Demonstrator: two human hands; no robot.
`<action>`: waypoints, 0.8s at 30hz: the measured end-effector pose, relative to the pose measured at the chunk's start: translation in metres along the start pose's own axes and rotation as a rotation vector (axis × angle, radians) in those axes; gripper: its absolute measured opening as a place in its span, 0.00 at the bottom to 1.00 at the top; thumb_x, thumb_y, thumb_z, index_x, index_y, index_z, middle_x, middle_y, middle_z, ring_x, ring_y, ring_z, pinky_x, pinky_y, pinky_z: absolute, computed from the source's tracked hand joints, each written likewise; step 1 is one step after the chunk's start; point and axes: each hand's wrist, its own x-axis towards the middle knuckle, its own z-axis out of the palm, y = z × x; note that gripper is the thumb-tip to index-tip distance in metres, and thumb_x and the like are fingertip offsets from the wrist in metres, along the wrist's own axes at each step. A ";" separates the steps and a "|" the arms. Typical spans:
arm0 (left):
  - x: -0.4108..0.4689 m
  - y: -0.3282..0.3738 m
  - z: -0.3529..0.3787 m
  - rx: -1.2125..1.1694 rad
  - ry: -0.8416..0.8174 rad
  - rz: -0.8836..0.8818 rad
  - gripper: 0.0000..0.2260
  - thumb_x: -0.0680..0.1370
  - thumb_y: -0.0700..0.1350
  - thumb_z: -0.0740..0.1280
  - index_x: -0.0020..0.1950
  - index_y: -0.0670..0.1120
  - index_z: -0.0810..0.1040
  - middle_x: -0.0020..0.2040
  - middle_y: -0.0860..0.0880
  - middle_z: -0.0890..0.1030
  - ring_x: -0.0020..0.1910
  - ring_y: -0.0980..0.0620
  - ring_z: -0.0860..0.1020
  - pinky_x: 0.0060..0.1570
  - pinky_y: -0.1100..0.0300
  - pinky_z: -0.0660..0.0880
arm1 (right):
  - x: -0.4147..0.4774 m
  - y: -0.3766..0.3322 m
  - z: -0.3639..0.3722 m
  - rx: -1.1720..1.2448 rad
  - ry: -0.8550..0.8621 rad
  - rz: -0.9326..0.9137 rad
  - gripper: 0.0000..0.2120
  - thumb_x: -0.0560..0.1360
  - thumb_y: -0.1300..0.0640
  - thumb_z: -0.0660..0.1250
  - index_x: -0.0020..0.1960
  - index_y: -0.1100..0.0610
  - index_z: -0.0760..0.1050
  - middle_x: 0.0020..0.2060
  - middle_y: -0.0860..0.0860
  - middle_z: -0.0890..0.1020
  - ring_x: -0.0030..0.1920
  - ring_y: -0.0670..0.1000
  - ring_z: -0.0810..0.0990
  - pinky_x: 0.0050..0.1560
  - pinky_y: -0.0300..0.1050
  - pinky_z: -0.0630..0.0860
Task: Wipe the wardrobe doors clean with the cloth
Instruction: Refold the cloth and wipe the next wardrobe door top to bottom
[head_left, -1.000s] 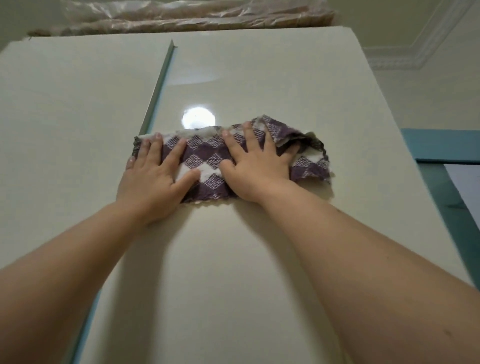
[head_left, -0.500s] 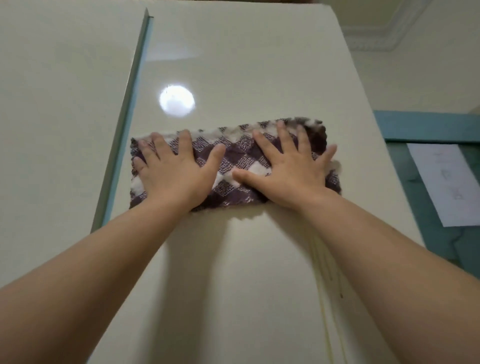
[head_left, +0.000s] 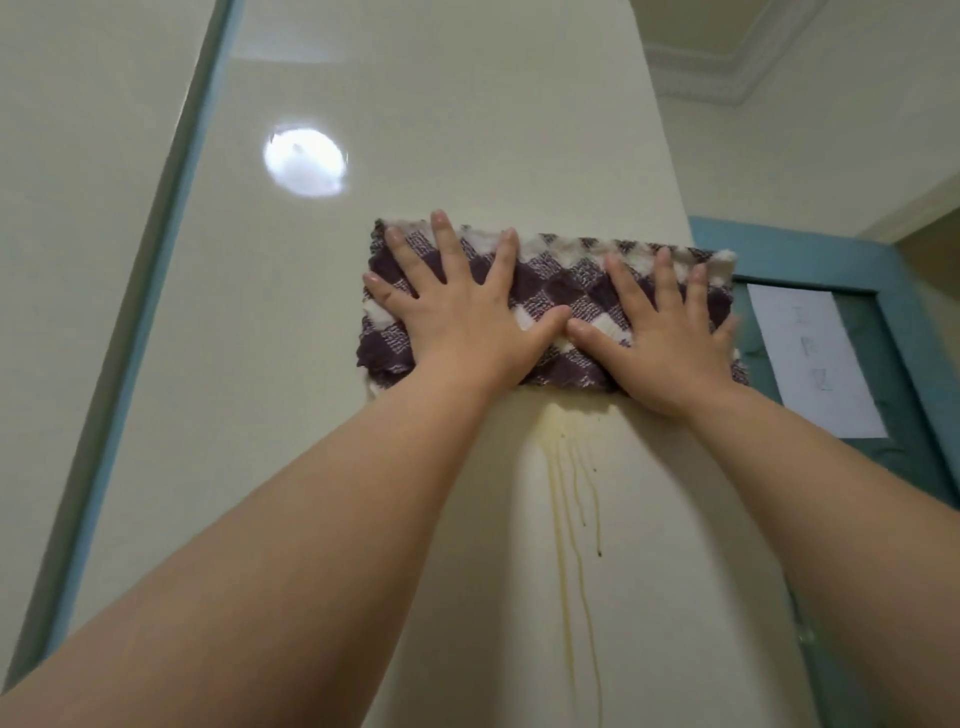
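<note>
A purple and white checked cloth (head_left: 561, 280) lies folded in a wide band against the glossy cream wardrobe door (head_left: 441, 130). My left hand (head_left: 457, 317) presses flat on its left half, fingers spread. My right hand (head_left: 670, 343) presses flat on its right half, at the door's right edge, and the thumbs almost touch. The cloth's right end reaches just past that edge. Yellowish drip streaks (head_left: 571, 478) run down the door right below the cloth.
A second cream door (head_left: 78, 208) stands to the left, beyond a teal strip (head_left: 156, 260). A teal door frame (head_left: 810, 254) with a white paper sheet (head_left: 815, 358) is on the right. A round light reflection (head_left: 305, 162) shines on the door above the cloth.
Both hands have slid the cloth down and to the right across the door, from near the teal strip to the right edge. The drip streaks have come into view below it.
</note>
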 end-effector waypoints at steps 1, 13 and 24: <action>-0.004 -0.001 0.001 -0.006 0.007 0.009 0.40 0.65 0.77 0.45 0.73 0.61 0.43 0.75 0.40 0.38 0.69 0.29 0.35 0.61 0.27 0.38 | -0.005 0.001 0.002 0.001 0.005 0.002 0.42 0.59 0.19 0.37 0.71 0.32 0.37 0.75 0.48 0.38 0.74 0.55 0.34 0.67 0.70 0.39; -0.110 -0.005 0.018 -0.049 -0.009 0.043 0.37 0.67 0.74 0.44 0.73 0.61 0.43 0.75 0.42 0.38 0.70 0.34 0.33 0.63 0.31 0.35 | -0.116 0.011 0.026 -0.046 -0.014 0.038 0.37 0.66 0.22 0.38 0.69 0.34 0.31 0.75 0.50 0.37 0.73 0.54 0.33 0.68 0.67 0.38; -0.124 -0.116 -0.008 0.003 -0.039 -0.126 0.38 0.62 0.78 0.36 0.68 0.65 0.33 0.75 0.47 0.35 0.72 0.40 0.32 0.65 0.34 0.37 | -0.127 -0.106 0.039 -0.035 0.035 -0.091 0.39 0.65 0.24 0.34 0.72 0.38 0.36 0.76 0.55 0.41 0.74 0.59 0.36 0.64 0.67 0.31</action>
